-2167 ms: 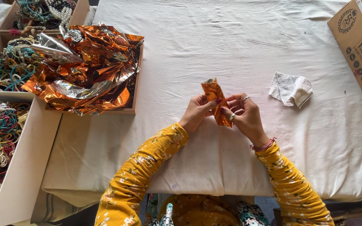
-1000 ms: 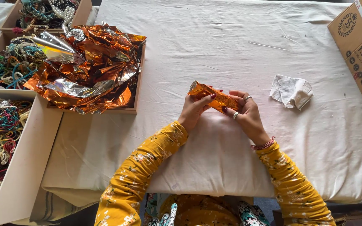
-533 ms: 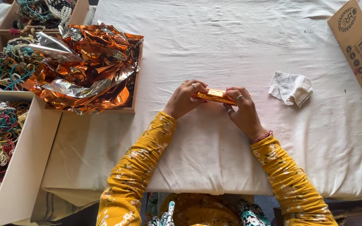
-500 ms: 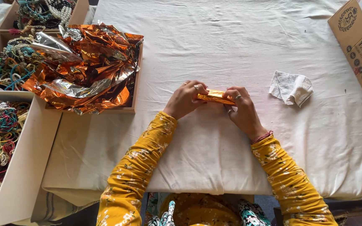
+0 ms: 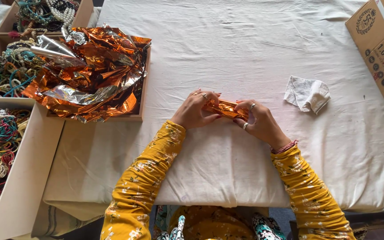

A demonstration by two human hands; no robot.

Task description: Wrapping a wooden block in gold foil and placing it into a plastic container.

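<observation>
Both hands pinch a foil packet.

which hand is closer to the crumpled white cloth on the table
Right. The right hand is just left of the white cloth; the left hand is farther left.

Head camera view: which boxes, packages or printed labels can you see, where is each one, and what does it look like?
Printed cardboard carton: top right edge of the table, brown, with dark print and a red patch.
Shallow box of foil sheets: left of the hands, brown-rimmed, heaped with crumpled orange and silver foil.
White open box: far left, holding tangled coloured cords.
Small foil packet: centre, orange, pinched between left hand and right hand.
</observation>
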